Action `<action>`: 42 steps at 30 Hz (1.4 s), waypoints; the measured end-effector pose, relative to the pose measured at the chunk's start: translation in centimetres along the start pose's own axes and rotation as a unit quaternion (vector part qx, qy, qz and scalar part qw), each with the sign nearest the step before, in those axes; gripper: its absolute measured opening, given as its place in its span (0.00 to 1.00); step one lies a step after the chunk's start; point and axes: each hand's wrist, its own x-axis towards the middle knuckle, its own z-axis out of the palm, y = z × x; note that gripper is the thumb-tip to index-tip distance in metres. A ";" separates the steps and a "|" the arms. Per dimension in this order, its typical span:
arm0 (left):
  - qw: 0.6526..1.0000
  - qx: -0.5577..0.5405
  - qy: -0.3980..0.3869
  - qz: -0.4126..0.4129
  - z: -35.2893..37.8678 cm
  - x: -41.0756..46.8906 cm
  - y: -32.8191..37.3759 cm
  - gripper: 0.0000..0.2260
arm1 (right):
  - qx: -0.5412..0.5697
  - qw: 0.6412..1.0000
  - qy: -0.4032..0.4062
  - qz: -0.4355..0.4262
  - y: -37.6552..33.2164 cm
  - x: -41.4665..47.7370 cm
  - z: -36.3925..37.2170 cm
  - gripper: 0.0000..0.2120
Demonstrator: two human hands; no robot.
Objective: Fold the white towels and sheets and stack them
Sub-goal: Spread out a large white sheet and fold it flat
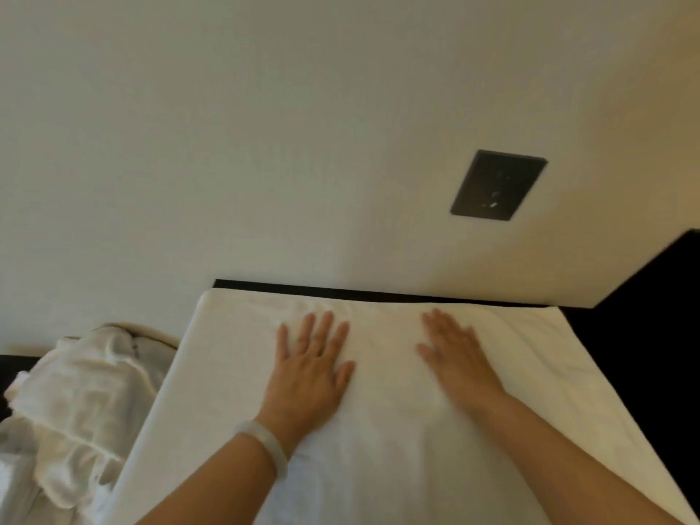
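We have a white towel (235,358) spread flat in front of us, its far edge lying along the foot of the wall (227,145). It looks already doubled over, though the blur makes that hard to confirm. Our left hand (308,367) lies palm down on it, fingers straight and slightly spread, with a pale bangle (265,443) on the wrist. Our right hand (454,354) rests flat beside it, fingers straight too, grasping nothing. A crumpled pile (75,403) of white linen sits just left of the towel. A dark surface (644,316) shows to the right, and a dark plate (498,185) is on the wall.
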 end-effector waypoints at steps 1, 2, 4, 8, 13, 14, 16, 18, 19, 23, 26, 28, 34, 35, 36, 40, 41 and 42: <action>1.000 0.001 -0.009 -0.001 0.0 0.0 0.1 0.29 | -0.004 0.999 0.008 0.045 3.5 -0.7 -0.5 0.29; 1.000 0.003 -0.011 0.000 0.0 0.1 0.1 0.29 | -0.008 0.995 0.019 0.100 7.0 -1.5 -1.1 0.29; 1.000 0.010 -0.005 0.003 -0.1 0.1 0.1 0.30 | -0.014 0.982 0.008 0.189 12.3 -2.5 -2.3 0.29; 1.000 0.016 -0.006 0.009 -0.3 -0.1 0.0 0.35 | 0.020 0.981 -0.017 0.192 14.7 -2.0 -3.1 0.28; 1.000 0.016 -0.012 0.004 0.5 0.1 -0.3 0.37 | 0.018 0.994 0.019 0.104 15.9 -5.1 -1.6 0.29; 1.000 0.017 -0.008 0.004 0.5 0.0 -0.3 0.38 | 0.033 0.992 0.019 0.120 16.8 -4.9 -2.0 0.29; 1.000 0.014 -0.003 -0.001 0.2 0.0 -0.1 0.39 | 0.137 0.979 0.018 0.149 17.5 -4.5 -3.7 0.26; 1.000 0.009 -0.011 -0.013 -0.2 0.0 0.3 0.40 | 0.292 0.935 0.088 0.182 17.7 -5.2 -5.2 0.21; 1.000 0.012 -0.019 -0.020 -0.6 -0.2 0.7 0.39 | 0.320 0.915 0.126 0.210 18.1 -6.3 -5.7 0.19; 1.000 0.014 -0.007 0.024 -2.5 -2.7 5.8 0.36 | 0.215 0.909 0.072 0.350 20.7 -14.4 -5.1 0.21; 0.993 -0.004 -0.015 0.115 -1.9 -6.4 11.5 0.32 | 0.230 0.887 0.031 0.398 21.5 -18.7 -4.4 0.18; 0.992 -0.012 -0.035 0.122 -1.2 -7.9 13.7 0.33 | 0.275 0.874 0.028 0.399 21.1 -19.7 -4.5 0.12; 0.996 -0.018 -0.021 0.086 -0.8 -8.3 14.5 0.32 | 0.250 0.893 0.019 0.374 19.5 -19.6 -4.5 0.09; 0.996 -0.019 -0.028 0.087 -0.9 -8.3 14.5 0.32 | 0.260 0.890 0.016 0.374 19.5 -19.6 -4.7 0.10; 0.995 -0.020 -0.032 0.088 -1.0 -8.3 14.6 0.32 | 0.284 0.882 0.013 0.376 19.6 -19.6 -4.9 0.10; 0.995 -0.013 -0.028 0.095 -0.9 -8.4 14.3 0.32 | 0.416 0.817 0.040 0.398 20.8 -20.1 -5.5 0.10; 0.995 -0.012 -0.030 0.098 -0.9 -8.4 14.2 0.32 | 0.436 0.803 0.065 0.402 21.2 -20.2 -5.5 0.09; 0.994 -0.012 -0.032 0.100 -0.9 -8.4 14.1 0.31 | 0.451 0.791 0.087 0.403 21.4 -20.3 -5.4 0.08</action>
